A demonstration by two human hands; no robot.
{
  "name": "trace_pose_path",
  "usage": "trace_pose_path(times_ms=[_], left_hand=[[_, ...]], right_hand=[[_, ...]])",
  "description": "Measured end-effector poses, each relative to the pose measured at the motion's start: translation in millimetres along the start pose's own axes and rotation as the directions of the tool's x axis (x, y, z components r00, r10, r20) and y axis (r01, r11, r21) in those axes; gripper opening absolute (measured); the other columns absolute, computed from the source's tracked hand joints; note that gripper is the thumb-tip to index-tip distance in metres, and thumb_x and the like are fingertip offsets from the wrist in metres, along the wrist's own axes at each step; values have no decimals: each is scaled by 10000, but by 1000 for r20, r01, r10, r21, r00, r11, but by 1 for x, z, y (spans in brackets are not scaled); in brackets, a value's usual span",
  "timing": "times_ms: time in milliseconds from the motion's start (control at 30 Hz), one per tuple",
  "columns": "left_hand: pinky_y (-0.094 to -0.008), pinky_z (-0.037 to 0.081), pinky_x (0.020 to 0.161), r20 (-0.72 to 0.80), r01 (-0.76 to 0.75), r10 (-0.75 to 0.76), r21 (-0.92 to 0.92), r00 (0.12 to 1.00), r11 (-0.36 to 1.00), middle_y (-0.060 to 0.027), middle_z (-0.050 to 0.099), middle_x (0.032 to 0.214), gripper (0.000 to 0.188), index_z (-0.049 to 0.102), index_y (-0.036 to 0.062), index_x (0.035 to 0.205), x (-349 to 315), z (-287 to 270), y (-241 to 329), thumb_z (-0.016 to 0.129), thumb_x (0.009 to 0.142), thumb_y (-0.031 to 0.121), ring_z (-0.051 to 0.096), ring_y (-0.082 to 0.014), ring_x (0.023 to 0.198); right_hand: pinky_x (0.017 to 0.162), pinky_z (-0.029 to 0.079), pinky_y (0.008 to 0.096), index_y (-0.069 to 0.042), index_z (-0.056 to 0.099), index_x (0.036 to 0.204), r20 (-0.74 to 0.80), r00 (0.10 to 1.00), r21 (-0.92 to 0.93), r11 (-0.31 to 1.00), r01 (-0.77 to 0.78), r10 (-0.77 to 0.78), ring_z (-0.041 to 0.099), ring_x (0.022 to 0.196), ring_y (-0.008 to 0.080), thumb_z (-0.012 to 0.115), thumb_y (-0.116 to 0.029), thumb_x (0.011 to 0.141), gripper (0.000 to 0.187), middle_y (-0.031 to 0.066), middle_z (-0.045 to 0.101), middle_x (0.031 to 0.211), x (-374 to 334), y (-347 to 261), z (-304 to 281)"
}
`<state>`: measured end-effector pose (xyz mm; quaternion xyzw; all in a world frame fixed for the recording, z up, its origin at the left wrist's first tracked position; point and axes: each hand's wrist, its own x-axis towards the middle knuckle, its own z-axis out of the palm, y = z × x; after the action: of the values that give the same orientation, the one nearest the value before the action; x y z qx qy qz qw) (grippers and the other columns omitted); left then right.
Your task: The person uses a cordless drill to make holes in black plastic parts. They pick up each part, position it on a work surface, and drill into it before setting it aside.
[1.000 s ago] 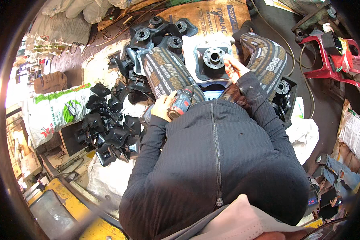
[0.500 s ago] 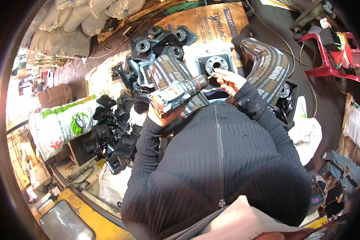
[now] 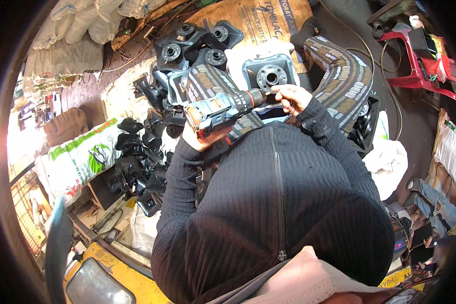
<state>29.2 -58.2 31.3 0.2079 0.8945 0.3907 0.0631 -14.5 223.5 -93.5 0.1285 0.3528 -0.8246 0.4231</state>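
My left hand [image 3: 201, 138] is closed around the grip of a cordless drill [image 3: 213, 112], held sideways with its chuck [image 3: 256, 97] toward the right. At the tip of the drill, my right hand [image 3: 294, 97] is closed with thumb and fingers pinched together; what they hold is too small to make out. Just beyond the fingertips stands a dark, square-based plastic part with a round holed flange [image 3: 271, 77] facing up, on a white bag. My legs in patterned trousers [image 3: 339, 76] lie on either side of this part.
Several black flanged parts [image 3: 171, 52] are piled at the far left, with loose black pieces [image 3: 137, 157] nearer. A white and green sack [image 3: 76, 157] lies left. A black crate [image 3: 365, 124] is beside my right leg. A red plastic stool [image 3: 415, 76] stands far right.
My view has shifted slightly, and a dark strap-like shape now shows at the lower left. The drill stays in my left hand, and my right fingers remain at its tip.
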Motion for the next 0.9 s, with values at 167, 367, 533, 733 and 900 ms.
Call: trace_pose_path(times_ms=[167, 367, 533, 733, 900], left_hand=[[-358, 472, 808, 2, 16, -16, 15, 1000, 1000, -90, 624, 1004, 424, 600, 68, 1051, 0, -6, 3, 753, 664, 148, 603, -255, 924], [-368, 467, 820, 147, -20, -5, 166, 989, 986, -96, 620, 1012, 392, 601, 72, 1046, -4, -4, -13, 725, 681, 141, 599, -267, 932], [-371, 479, 788, 201, -201, 159, 207, 967, 958, -82, 615, 973, 359, 600, 99, 1008, 9, 0, 4, 689, 660, 118, 602, -265, 898], [-363, 493, 752, 155, -283, 240, 405, 958, 869, -81, 618, 901, 280, 598, 111, 955, 19, 12, 17, 668, 689, 161, 615, -262, 826], [-335, 467, 859, 149, 192, -245, 305, 958, 933, -98, 619, 1029, 408, 574, 68, 1063, 21, 16, -18, 696, 712, 238, 602, -223, 965]], right_hand=[[475, 427, 188, -9, 573, 1095, 36, 999, -20, 999, -33, 34, 437, 533, 40, 532, -215, 890, 294, -16, 522, 747, 5, -3, 7], [442, 367, 176, -14, 592, 1055, 111, 989, -127, 988, -85, 99, 398, 482, 24, 530, -231, 889, 281, -35, 499, 688, 2, -11, 12], [422, 321, 177, -19, 595, 1056, 169, 966, -264, 953, -147, 196, 349, 440, 20, 524, -237, 891, 283, -34, 484, 624, 2, -20, 8], [388, 322, 195, -68, 587, 1132, -132, 975, 34, 984, -177, 180, 334, 438, 35, 485, -400, 899, 418, -39, 452, 644, 25, 3, -26], [372, 306, 218, -54, 661, 924, -636, 756, -221, 975, 14, -155, 368, 407, 53, 706, -362, 735, 364, -18, 517, 600, 47, 22, -75]])
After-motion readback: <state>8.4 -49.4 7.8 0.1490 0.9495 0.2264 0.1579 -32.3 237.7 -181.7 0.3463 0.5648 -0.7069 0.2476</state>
